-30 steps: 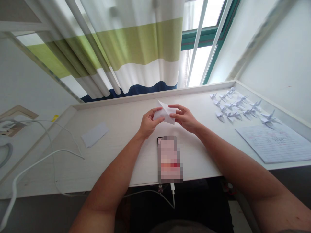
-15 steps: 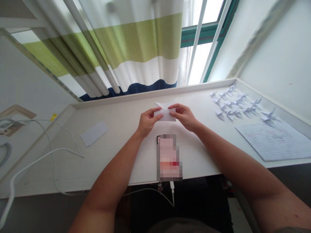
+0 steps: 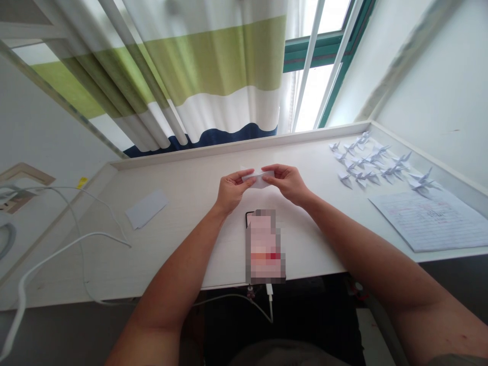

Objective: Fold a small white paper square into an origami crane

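A small sheet of white folded paper [image 3: 259, 180] is held up over the middle of the desk. My left hand [image 3: 232, 192] pinches its left edge between thumb and fingers. At the right edge, my right hand [image 3: 288, 183] grips the paper the same way, thumb in front and fingers behind. The sheet looks short and wide from here, and the details of its folds are too small to make out. Below the hands lies a phone [image 3: 263, 246] with a blurred-out screen and a white cable plugged into its lower end.
Several folded paper cranes [image 3: 369, 161] stand at the back right of the white desk [image 3: 186, 178]. Near them lies a lined written sheet [image 3: 430, 221]. Loose white paper slips [image 3: 147, 208] rest on the left, close to white cables [image 3: 76, 241]. A curtain [image 3: 213, 66] hangs behind.
The paper between my hands now shows as a narrower strip; its upper flap and lower part no longer stand out. Both hands stay in nearly the same place.
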A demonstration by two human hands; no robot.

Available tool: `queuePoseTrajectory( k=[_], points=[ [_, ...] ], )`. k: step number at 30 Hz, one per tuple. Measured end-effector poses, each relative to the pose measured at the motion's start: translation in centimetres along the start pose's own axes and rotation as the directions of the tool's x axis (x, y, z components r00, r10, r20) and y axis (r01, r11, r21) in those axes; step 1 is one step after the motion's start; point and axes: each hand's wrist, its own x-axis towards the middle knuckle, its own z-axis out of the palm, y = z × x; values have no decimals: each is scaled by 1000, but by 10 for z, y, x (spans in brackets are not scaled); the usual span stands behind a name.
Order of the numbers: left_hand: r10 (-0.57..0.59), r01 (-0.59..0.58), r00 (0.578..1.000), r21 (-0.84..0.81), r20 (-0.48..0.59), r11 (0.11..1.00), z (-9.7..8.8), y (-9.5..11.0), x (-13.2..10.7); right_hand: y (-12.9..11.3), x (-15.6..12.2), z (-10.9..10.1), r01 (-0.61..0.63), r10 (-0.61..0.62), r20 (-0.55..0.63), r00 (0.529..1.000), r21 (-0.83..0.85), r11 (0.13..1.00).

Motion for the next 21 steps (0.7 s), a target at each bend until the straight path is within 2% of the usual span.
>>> queuePoseTrajectory(
  k=[9, 15, 21],
  points=[
    [20, -19, 997, 20, -76, 1000, 6, -2, 0, 7, -1, 6, 39, -38, -32, 999, 30, 999],
    [37, -39, 996, -27, -76, 999, 10, -1, -1, 10, -1, 11, 79, -77, -77, 994, 16, 997],
    [127, -112, 988, 161, -84, 981, 3, -8, 3, 8, -1, 9, 118, -131, -128, 983, -103, 988]
  ],
)
